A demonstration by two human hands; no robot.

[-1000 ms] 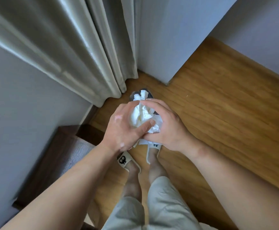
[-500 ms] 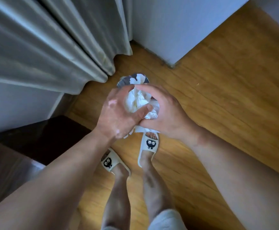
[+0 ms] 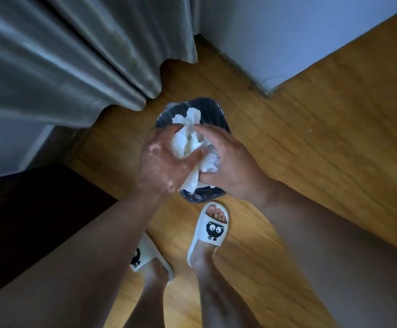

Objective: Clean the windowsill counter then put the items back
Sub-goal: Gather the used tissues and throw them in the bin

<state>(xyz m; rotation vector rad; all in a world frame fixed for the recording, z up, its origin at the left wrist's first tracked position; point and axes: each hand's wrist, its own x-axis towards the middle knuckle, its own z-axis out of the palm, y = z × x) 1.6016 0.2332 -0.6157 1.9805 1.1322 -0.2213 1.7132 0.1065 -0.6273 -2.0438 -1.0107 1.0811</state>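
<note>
I am clenching the crumpled tissue wad (image 3: 188,143) in both grips, left hand (image 3: 159,162) and right hand (image 3: 230,162), above the bin (image 3: 213,107).

Probably a home room: wooden floor (image 3: 311,143), long grey curtains (image 3: 74,55), slippers (image 3: 213,229) on bare feet.

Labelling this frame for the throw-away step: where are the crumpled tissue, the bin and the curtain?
crumpled tissue (image 3: 188,140), head view, middle of wad.
bin (image 3: 202,196), head view, near rim of liner.
curtain (image 3: 74,55), head view, middle folds.
</note>
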